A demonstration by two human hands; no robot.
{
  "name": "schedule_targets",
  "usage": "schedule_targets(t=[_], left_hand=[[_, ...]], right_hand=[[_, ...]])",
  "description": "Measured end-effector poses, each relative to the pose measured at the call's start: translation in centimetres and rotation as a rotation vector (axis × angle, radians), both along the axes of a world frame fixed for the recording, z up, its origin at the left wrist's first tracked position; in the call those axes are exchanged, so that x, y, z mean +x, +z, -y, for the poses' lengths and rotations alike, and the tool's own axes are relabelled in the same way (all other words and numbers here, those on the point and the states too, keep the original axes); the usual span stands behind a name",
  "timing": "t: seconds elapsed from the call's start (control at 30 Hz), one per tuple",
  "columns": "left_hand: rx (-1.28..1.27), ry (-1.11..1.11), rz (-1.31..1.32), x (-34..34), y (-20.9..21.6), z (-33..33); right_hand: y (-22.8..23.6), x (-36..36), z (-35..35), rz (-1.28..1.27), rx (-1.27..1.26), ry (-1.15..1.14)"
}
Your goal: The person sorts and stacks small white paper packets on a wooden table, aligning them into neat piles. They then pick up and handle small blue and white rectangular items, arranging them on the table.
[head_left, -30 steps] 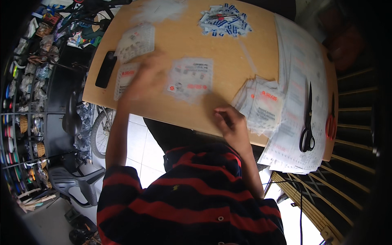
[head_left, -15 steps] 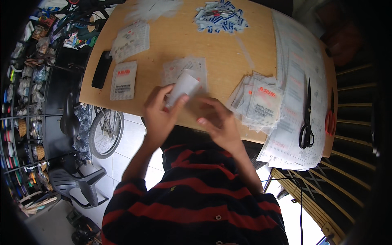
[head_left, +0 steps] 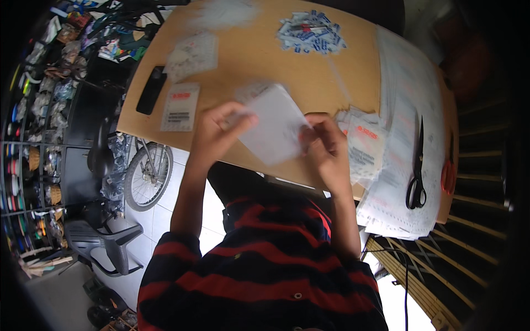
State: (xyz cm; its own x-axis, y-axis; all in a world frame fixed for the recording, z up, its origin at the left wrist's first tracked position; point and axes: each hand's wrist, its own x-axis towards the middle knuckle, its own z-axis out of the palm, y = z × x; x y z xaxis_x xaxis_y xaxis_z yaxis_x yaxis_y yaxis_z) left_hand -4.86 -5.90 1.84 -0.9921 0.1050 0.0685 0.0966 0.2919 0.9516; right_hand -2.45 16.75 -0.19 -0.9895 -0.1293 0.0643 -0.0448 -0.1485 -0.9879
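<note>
Over the table's near edge, a thin white rectangular sheet (head_left: pixel 276 129) hangs tilted between my two hands; whether it is a flat pouch or a single layer is unclear. My left hand (head_left: pixel 218 135) pinches its left edge between thumb and fingers. At its right edge, my right hand (head_left: pixel 328 151) is closed on it with bent, slightly blurred fingers. Partly covered by the sheet, printed pieces (head_left: pixel 248 92) lie on the wooden table (head_left: pixel 251 41). Just right of my right hand is a stack of printed white packets (head_left: pixel 367 146).
Left are a printed packet (head_left: pixel 180 105), translucent pieces (head_left: pixel 196 58) and a black phone (head_left: pixel 150 91). A blue-white sachet pile (head_left: pixel 314 36) is at the back. Right, long printed sheets (head_left: pixel 406 105) lie under black scissors (head_left: pixel 417 185), near red-handled scissors (head_left: pixel 448 174). A bicycle wheel (head_left: pixel 148 176) stands left.
The white sheet, curled in my left hand before, is now spread flatter. My right hand, open and apart before, has moved right and closed on its right edge. The view has shifted slightly.
</note>
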Motion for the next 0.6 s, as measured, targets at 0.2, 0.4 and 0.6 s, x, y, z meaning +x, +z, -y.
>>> schedule_targets(t=[0.2,0.4,0.6], left_hand=[[0.15,0.593,-0.208,-13.0,-4.1,14.2],[-0.809,0.899,-0.217,-16.5,-6.1,16.4],[-0.706,-0.135,-0.459,-9.2,-5.3,6.9]], right_hand=[[-3.0,0.9,0.3,-0.085,0.159,-0.044],[-5.6,2.1,1.1,-0.055,0.251,-0.091],[-6.3,2.2,0.5,-0.078,0.237,-0.106]])
